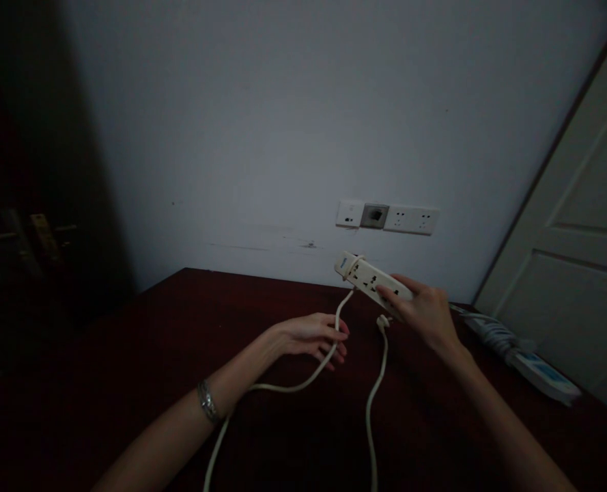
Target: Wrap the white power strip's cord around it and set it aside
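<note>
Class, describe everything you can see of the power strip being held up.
The power strip is long, narrow and off-white, apparently plastic. Dark socket holes run along its face, with no plug in those visible; a small blue mark sits near its left end. A pale cord loops around it near that end. It is raised above the table, sloping down to the right, where the right hand grips and partly hides it.

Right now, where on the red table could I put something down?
Try the table at back left, between the wall and left hand: it looks bare. The middle is crowded by the cord, plug and power strip in the right hand; the right side by a white bundle.
</note>
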`<state>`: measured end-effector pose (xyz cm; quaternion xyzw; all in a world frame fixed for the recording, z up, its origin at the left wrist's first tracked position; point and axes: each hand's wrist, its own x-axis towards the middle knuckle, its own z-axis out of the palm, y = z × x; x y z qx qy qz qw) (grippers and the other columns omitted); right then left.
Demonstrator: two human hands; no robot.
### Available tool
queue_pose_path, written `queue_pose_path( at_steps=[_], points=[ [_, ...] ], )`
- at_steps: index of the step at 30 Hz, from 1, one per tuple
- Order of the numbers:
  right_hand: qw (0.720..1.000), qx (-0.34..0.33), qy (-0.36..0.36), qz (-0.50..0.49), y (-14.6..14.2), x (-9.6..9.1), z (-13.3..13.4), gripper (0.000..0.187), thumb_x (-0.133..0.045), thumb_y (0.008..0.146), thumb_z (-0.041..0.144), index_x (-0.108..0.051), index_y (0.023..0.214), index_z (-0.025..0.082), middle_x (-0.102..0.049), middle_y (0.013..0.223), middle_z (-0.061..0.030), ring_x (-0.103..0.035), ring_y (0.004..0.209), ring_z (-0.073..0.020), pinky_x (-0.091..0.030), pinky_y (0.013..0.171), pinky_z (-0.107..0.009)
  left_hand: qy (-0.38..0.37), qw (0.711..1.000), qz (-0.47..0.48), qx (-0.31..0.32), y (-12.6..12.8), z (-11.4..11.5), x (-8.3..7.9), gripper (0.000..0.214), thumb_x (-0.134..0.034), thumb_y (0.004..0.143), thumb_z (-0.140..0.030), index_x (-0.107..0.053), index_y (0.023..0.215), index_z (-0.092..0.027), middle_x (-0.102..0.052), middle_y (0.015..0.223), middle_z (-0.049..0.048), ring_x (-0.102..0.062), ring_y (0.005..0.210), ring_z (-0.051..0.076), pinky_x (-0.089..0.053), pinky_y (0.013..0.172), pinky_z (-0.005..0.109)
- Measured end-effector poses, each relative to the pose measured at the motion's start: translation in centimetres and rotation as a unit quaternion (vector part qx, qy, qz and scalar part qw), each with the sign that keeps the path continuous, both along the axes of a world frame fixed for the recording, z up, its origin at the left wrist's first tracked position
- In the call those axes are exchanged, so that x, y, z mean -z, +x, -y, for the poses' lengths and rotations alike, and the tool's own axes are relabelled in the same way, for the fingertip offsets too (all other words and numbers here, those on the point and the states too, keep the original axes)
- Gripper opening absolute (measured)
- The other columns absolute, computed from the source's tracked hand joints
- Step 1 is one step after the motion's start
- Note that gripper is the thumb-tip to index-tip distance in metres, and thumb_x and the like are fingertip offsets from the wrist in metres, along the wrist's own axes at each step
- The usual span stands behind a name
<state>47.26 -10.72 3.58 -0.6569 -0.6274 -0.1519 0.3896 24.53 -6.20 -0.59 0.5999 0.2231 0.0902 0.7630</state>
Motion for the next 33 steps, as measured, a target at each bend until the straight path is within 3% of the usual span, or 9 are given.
queue_pose_path(
  at_steps=[4,6,11,17,19,21,24,30,33],
  points=[
    [0.997,0.054,-0.01,0.063,2.4,-0.1,-0.2,0.049,-0.047,0.08,0.051,-0.067,0.105,0.015,-0.07,0.082,-0.0148,-0.065,0.071,-0.0282,-0.043,0.06,-0.032,0.151,0.985,-0.035,-0.077,0.5,1.6,-0.3,0.018,-0.054,0.08,-0.031,-0.05,0.09,-0.017,-0.043,0.054,-0.0068,-0.04,0.043,0.006,-0.031,0.046,0.019],
    [0.996,0.052,-0.024,0.069,3.3,-0.2,-0.2,0.048,-0.046,0.08,0.051,-0.067,0.105,0.016,-0.07,0.084,-0.0147,-0.065,0.072,-0.0278,-0.042,0.061,-0.032,0.29,0.942,-0.058,-0.157,0.8,2.2,-0.6,0.02,-0.048,0.084,-0.034,-0.054,0.083,-0.015,-0.038,0.052,-0.0073,-0.032,0.042,0.005,-0.024,0.044,0.019],
    [0.993,0.036,-0.061,0.097,3.3,-0.7,0.2,0.048,-0.046,0.08,0.051,-0.068,0.104,0.016,-0.07,0.082,-0.0135,-0.065,0.071,-0.0255,-0.041,0.06,-0.029,0.614,0.747,-0.147,-0.209,0.4,3.1,-2.7,0.03,-0.049,0.084,-0.038,-0.06,0.073,-0.013,-0.056,0.062,0.0009,-0.046,0.054,0.01,-0.026,0.05,0.023],
    [0.977,-0.051,-0.151,0.143,1.4,-2.1,1.6,0.038,-0.045,0.08,0.046,-0.069,0.094,0.02,-0.069,0.072,-0.0085,-0.061,0.061,-0.0193,-0.035,0.053,-0.025,0.839,0.485,-0.195,-0.152,-1.1,3.5,-6.5,0.032,-0.04,0.09,-0.033,-0.062,0.078,-0.013,-0.062,0.068,0.0069,-0.052,0.056,0.013,-0.028,0.051,0.025],
    [0.965,-0.09,-0.19,0.154,0.5,-2.5,2.3,0.035,-0.047,0.079,0.043,-0.069,0.092,0.02,-0.068,0.071,-0.0075,-0.059,0.058,-0.0173,-0.034,0.051,-0.024,0.878,0.427,-0.181,-0.118,-1.4,3.3,-7.5,0.032,-0.04,0.09,-0.033,-0.062,0.078,-0.014,-0.062,0.069,0.0069,-0.052,0.057,0.013,-0.026,0.049,0.025],
    [0.955,-0.133,-0.219,0.148,-0.4,-2.7,2.9,0.031,-0.05,0.077,0.04,-0.069,0.091,0.02,-0.068,0.069,-0.0061,-0.057,0.056,-0.0157,-0.034,0.051,-0.023,0.898,0.399,-0.164,-0.091,-1.6,2.9,-8.4,0.031,-0.04,0.09,-0.033,-0.063,0.079,-0.015,-0.062,0.07,0.0067,-0.052,0.059,0.013,-0.026,0.049,0.025],
    [0.939,-0.211,-0.25,0.107,-1.7,-2.9,3.8,0.027,-0.055,0.073,0.036,-0.07,0.088,0.02,-0.067,0.069,-0.0043,-0.056,0.057,-0.0146,-0.036,0.054,-0.023,0.89,0.43,-0.133,-0.072,-1.9,2.2,-9.4,0.03,-0.044,0.088,-0.036,-0.065,0.078,-0.017,-0.061,0.069,0.0066,-0.051,0.061,0.014,-0.026,0.05,0.025],
    [0.881,-0.331,-0.336,-0.031,-2.7,-3.5,4.9,0.023,-0.058,0.07,0.034,-0.071,0.081,0.018,-0.066,0.068,-0.0012,-0.054,0.058,-0.0134,-0.038,0.05,-0.021,0.797,0.587,-0.099,-0.1,-2.6,-0.2,-9.9,0.02,-0.056,0.08,-0.037,-0.071,0.082,-0.023,-0.061,0.069,0.0044,-0.05,0.062,0.013,-0.031,0.059,0.025],
    [0.852,-0.361,-0.362,-0.114,-2.1,-3.6,4.7,0.03,-0.062,0.068,0.038,-0.071,0.088,0.017,-0.068,0.077,-0.0031,-0.057,0.064,-0.0153,-0.041,0.053,-0.022,0.718,0.687,-0.061,-0.093,-2.7,-1.9,-9.3,0.019,-0.059,0.077,-0.034,-0.072,0.086,-0.023,-0.064,0.074,0.0038,-0.054,0.067,0.013,-0.036,0.064,0.024]
  ],
)
